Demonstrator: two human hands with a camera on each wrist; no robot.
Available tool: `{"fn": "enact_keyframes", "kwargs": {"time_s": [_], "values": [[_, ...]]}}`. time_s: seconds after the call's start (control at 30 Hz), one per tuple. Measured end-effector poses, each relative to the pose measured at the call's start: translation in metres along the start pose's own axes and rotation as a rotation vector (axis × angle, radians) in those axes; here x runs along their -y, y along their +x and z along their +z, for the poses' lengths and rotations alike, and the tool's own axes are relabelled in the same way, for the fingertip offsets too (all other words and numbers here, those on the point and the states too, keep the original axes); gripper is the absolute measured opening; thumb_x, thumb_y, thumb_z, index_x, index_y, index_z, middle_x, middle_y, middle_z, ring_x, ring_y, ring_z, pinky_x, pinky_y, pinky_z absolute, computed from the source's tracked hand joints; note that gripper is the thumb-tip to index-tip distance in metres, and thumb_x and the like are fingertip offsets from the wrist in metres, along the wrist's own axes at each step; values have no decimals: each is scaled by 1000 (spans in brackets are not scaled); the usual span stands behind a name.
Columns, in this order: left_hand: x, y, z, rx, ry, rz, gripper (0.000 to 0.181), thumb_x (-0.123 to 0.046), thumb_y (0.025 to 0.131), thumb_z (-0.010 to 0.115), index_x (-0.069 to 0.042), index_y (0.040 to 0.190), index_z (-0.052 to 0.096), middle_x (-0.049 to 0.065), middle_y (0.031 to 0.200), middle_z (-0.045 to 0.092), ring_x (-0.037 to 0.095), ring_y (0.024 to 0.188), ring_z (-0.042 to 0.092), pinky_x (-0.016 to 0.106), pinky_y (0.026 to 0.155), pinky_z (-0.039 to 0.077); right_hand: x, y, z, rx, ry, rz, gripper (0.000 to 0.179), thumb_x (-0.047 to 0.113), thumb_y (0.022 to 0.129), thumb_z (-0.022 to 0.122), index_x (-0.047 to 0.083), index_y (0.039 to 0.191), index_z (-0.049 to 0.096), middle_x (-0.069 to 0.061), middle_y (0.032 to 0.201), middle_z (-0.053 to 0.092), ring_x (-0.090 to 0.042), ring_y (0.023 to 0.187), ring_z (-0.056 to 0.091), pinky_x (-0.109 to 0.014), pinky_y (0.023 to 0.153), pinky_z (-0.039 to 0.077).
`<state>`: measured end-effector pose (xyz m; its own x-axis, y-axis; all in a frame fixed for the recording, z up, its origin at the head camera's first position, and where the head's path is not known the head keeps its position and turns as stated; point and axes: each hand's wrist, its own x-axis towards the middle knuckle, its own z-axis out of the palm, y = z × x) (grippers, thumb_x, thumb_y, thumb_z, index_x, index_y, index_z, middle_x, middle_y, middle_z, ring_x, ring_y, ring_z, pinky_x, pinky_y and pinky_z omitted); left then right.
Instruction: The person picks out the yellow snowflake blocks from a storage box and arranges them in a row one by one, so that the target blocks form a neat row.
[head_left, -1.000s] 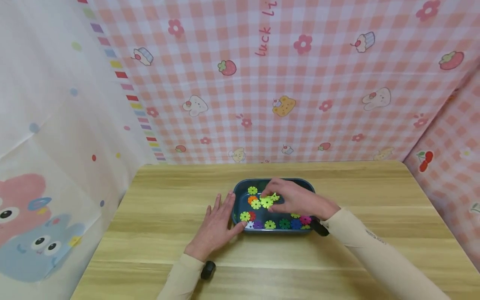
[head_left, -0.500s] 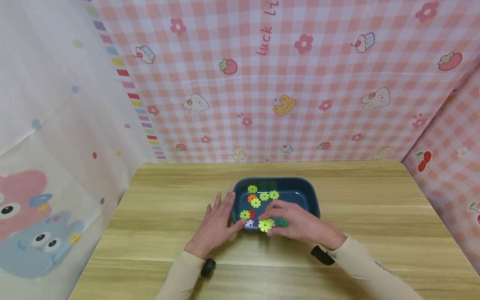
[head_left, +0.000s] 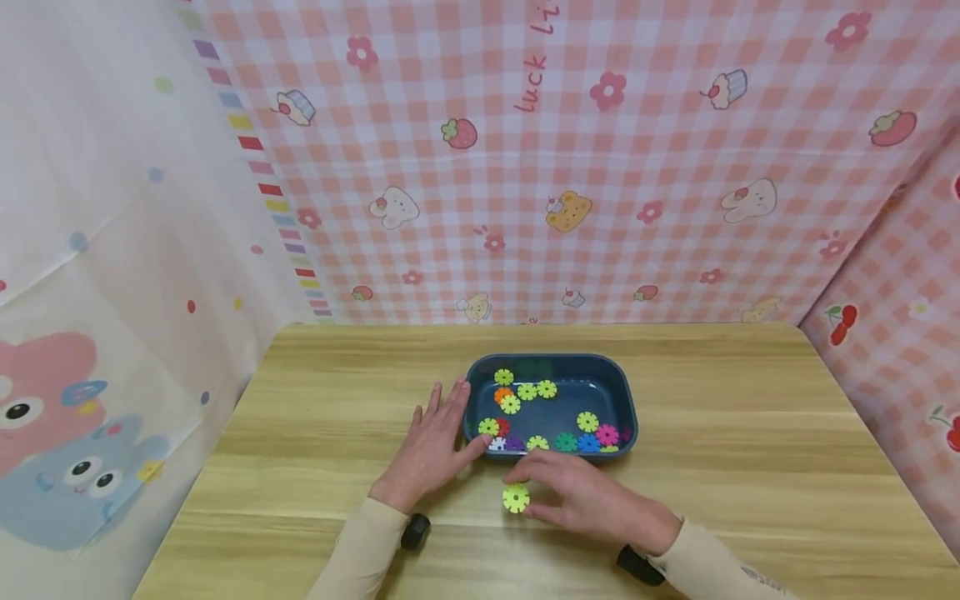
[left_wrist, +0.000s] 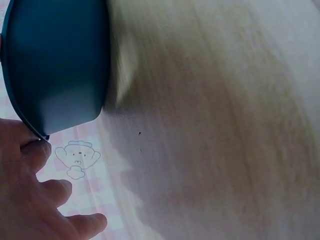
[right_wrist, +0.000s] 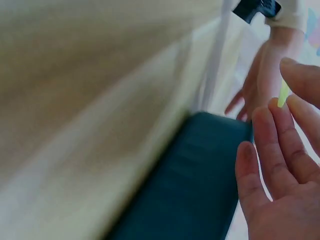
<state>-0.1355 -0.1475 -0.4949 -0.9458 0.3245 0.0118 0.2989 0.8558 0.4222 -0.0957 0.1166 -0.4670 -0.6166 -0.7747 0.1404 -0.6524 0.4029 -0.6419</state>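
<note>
A yellow-green notched plastic disc [head_left: 516, 498], like a snowflake building piece, is pinched between thumb and fingers of my right hand [head_left: 592, 502]. That hand hovers in front of the dark blue tray [head_left: 630, 387]; in the right wrist view the disc [right_wrist: 283, 94] shows edge-on. My left hand [head_left: 425, 458] touches the tray's left end, fingers extended along the rim and thumb at the front left corner. In the left wrist view, a fingertip of the left hand [left_wrist: 30, 185] meets the rim of the tray [left_wrist: 65, 75], while other fingers stick out beside it.
Inside the tray lie several similar discs: yellow-green [head_left: 587, 422], orange [head_left: 501, 395], green [head_left: 566, 442], blue [head_left: 588, 442], pink [head_left: 607, 435] and purple [head_left: 514, 444]. Wooden table [head_left: 337, 383] surrounds it. A pink checked cloth [head_left: 652, 250] hangs behind the table.
My right hand has come out of the tray toward the near side, carrying the pinched yellow-green disc over the front rim. My left hand has stayed at the tray's left end.
</note>
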Motion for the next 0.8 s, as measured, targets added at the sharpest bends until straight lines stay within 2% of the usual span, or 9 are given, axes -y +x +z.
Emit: {"fn": "enact_keyframes", "kwargs": {"time_s": [0.17, 0.4, 0.67, 0.8], "values": [[1, 0, 0, -3, -8, -1, 90, -62, 101, 53, -9, 166, 18, 9, 173, 16, 38, 158, 6, 66, 122, 17, 0, -2, 13, 44, 43, 28, 35, 18, 97, 76, 13, 130, 69, 10, 125, 66, -5, 114, 61, -31, 103, 52], [0, 0, 0, -9, -7, 11, 91, -63, 102, 51, -9, 167, 17, 8, 173, 15, 38, 158, 8, 66, 122, 17, -2, 0, 27, 89, 4, 22, 35, 22, 96, 76, 16, 130, 69, 11, 126, 66, -3, 116, 61, -31, 103, 52], [0, 2, 2, -13, -14, 17, 89, -60, 103, 52, -8, 166, 19, 9, 172, 18, 38, 158, 10, 67, 121, 19, -8, 8, 36, 157, 23, 75, 32, 21, 94, 79, 20, 125, 72, 15, 120, 68, 0, 111, 61, -28, 101, 52], [0, 1, 3, -12, -22, 13, 88, -60, 103, 53, -8, 166, 19, 9, 172, 18, 38, 158, 10, 67, 121, 19, -11, 10, 41, 172, -4, 68, 31, 20, 91, 82, 22, 121, 74, 16, 117, 69, 1, 109, 60, -28, 100, 51]]}}
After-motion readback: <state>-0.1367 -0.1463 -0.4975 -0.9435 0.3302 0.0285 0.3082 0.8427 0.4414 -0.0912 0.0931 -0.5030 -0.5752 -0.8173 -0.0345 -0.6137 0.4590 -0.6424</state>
